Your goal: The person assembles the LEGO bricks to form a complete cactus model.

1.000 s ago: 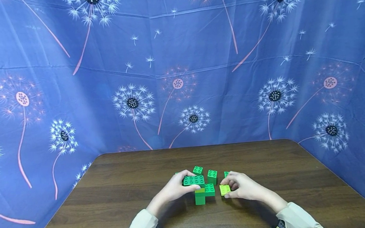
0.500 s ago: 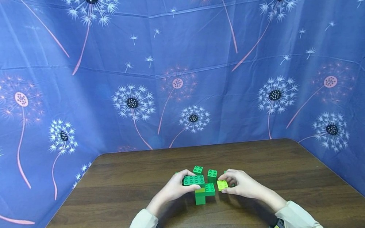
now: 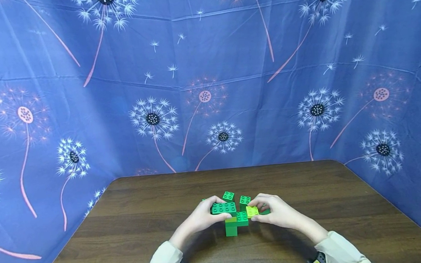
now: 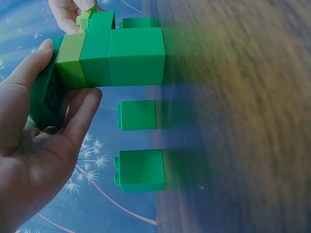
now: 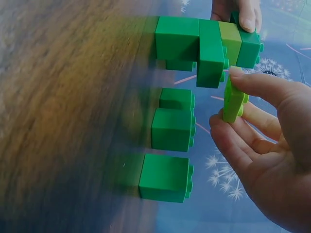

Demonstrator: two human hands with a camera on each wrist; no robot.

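A stack of toy building bricks stands on the table, a tall green brick (image 3: 231,230) at its base. Above it lies a green brick (image 5: 211,53) jutting to the right, then a lime brick (image 4: 72,56), then a long dark green brick (image 3: 223,207) on top. My left hand (image 3: 201,218) grips that top brick, thumb in front and fingers behind. Between thumb and fingertips, my right hand (image 3: 281,212) pinches a thin bright lime brick (image 5: 233,99), studs up. It hovers just above and right of the jutting brick's studs, apart from the table.
Loose green bricks stand behind the stack, one (image 3: 228,196) at the back and another (image 3: 245,200) nearer. Another green brick (image 5: 165,178) is mostly hidden by my right hand in the head view. A patterned blue cloth (image 3: 204,64) hangs behind the wooden table (image 3: 144,197).
My right hand has moved left and slightly up with the lime brick, bringing it close to the stack. My left hand and the stack have stayed in place.
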